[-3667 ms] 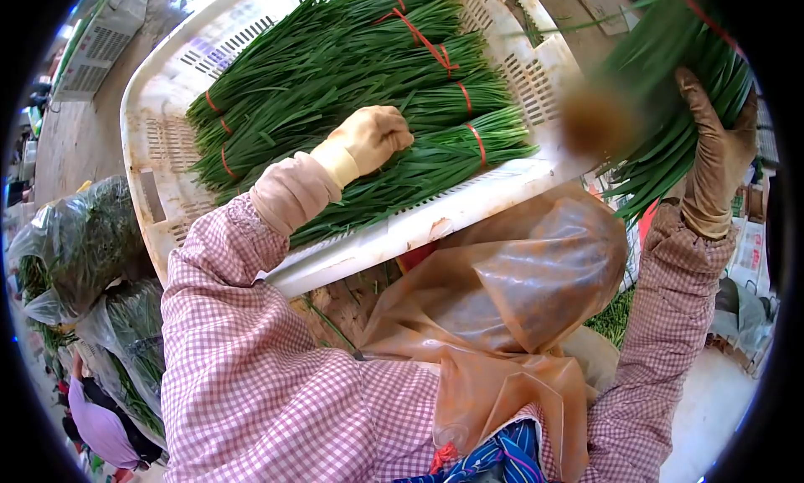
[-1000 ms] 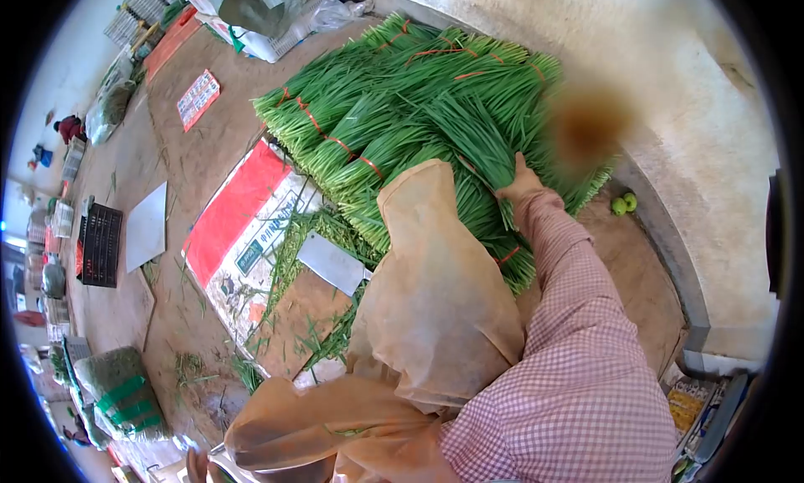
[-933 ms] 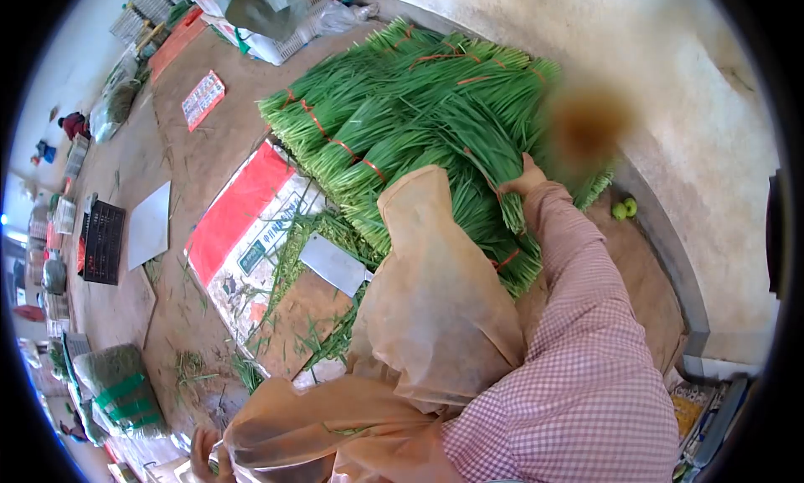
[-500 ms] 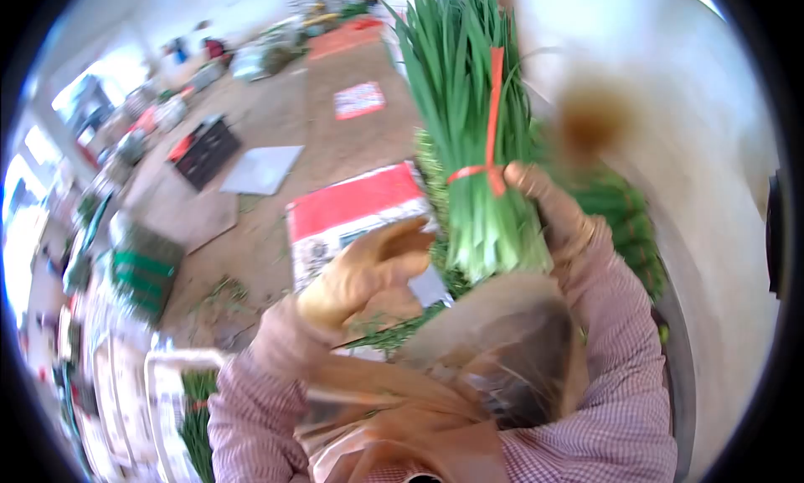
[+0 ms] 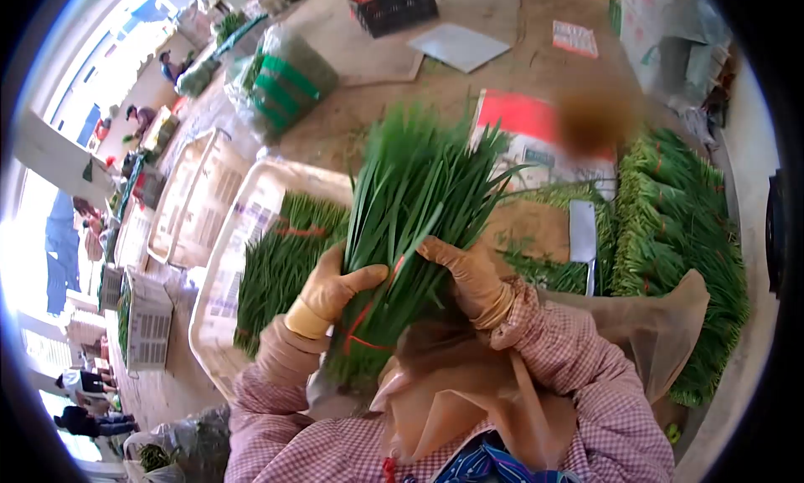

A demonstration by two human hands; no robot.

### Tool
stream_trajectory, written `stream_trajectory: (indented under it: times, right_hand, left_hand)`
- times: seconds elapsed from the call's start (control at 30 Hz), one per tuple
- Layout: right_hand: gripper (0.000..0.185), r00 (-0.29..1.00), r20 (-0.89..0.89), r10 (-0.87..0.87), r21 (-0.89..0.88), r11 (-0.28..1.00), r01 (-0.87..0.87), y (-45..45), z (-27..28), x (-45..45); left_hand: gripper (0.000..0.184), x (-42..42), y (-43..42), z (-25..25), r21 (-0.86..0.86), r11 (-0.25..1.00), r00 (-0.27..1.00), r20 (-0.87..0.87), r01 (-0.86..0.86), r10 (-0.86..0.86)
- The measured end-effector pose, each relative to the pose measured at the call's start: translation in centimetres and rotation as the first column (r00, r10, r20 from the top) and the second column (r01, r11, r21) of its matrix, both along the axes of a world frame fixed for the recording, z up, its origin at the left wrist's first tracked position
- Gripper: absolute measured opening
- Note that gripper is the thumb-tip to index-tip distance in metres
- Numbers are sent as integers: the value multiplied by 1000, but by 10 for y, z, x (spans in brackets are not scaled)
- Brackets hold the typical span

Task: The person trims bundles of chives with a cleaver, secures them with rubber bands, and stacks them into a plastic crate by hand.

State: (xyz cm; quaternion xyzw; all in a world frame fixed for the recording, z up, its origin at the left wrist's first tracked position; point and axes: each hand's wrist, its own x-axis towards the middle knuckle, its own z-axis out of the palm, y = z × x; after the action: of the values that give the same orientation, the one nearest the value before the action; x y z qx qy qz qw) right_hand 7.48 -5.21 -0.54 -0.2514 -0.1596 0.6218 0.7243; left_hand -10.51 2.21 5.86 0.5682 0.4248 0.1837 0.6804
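Green, long-leaved bundle with red binding (image 5: 419, 215) is now clasped between the tan-gloved left hand (image 5: 335, 286) and the tan-gloved right hand (image 5: 469, 278); a moment ago the right alone held it. Both sides are thus supported, leaf tips forward, beside a white slotted plastic basket (image 5: 213, 315) of similar bundles (image 5: 276, 273).

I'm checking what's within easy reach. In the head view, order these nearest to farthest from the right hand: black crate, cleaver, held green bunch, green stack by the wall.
1. Held green bunch: touching the right hand.
2. Cleaver: to its right.
3. Green stack: farther right, by the wall.
4. Black crate: well ahead.
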Motion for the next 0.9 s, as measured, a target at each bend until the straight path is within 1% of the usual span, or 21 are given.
stream_trajectory:
  times: [0.07,0.1,0.17,0.2,0.23,0.3,0.33,0.37,0.4,0.43,0.5,0.53,0.57,0.6,0.63,0.67,0.73,0.77,0.8,0.87,0.9]
  right_hand:
    - [25,921,389,-11,-132,989,67,-7,-17,5]
    - [27,947,318,-37,-106,992,74,-9,-21,6]
    - [28,943,331,-25,-163,983,83,-16,-31,19]
    - [30,939,343,-20,-186,979,89,-18,-33,24]
    - [31,968,243,-54,-157,983,95,-21,-32,27]
    - [32,963,267,-41,-133,988,79,-29,-49,42]
    - [32,959,283,-31,-97,993,61,-34,-56,49]
    - [39,956,294,-15,-118,992,52,-39,-54,53]
    - [39,957,291,-17,-125,991,55,-43,-49,55]
    - [40,964,252,-80,-147,982,120,-47,-39,57]
    - [44,928,336,-161,-178,957,230,-49,-24,69]
    - [43,923,365,-122,-248,943,223,-49,-17,84]
    - [41,917,390,-77,-318,924,213,-50,-12,99]
    - [36,775,582,-249,-165,896,412,-50,-12,110]
    - [31,568,717,-404,23,828,560,-51,-12,115]
    - [31,572,719,-395,14,831,556,-52,-3,113]
    - [17,481,695,-535,283,818,501,-52,30,102]
    - [10,491,736,-466,242,858,452,-48,43,92]
    - [10,493,737,-462,236,859,454,-44,43,84]
    - [16,439,872,-214,203,977,73,-37,42,70]
    - [16,441,873,-208,198,978,70,-33,42,63]
  left_hand:
    - [44,-6,-11,-35,117,990,996,57,-79,73]
    - [40,-7,-16,-48,175,977,991,85,-119,106]
    - [38,-6,-18,-51,-11,981,971,143,-192,192]
    - [37,-2,-17,-51,-39,978,960,183,-207,211]
    - [37,2,-16,-52,-68,973,948,221,-220,230]
    - [37,10,-16,-49,-186,957,924,274,-222,267]
    - [37,13,-17,-48,-198,954,924,267,-224,273]
    - [38,16,-19,-48,-211,951,925,259,-227,278]
    - [38,20,-20,-47,-224,947,925,252,-229,283]
    - [38,22,-21,-47,-229,940,910,274,-253,312]
    - [37,22,-21,-51,-228,935,888,313,-273,335]
    - [37,21,-21,-53,-227,932,877,333,-282,346]
    - [43,19,-21,-51,-299,913,861,345,-277,374]
    - [53,16,-23,-49,-373,887,842,352,-274,408]
    - [50,16,-25,-46,-375,879,851,316,-293,419]
    - [50,16,-26,-46,-383,874,850,310,-299,426]
    - [50,17,-24,-48,-368,900,850,374,-232,372]
    - [50,16,-22,-50,-369,903,851,379,-220,362]
    - [51,15,-21,-51,-370,906,853,385,-207,352]
    - [52,14,-18,-55,-419,884,832,400,-208,385]
    - [52,13,-16,-57,-420,883,827,406,-208,388]
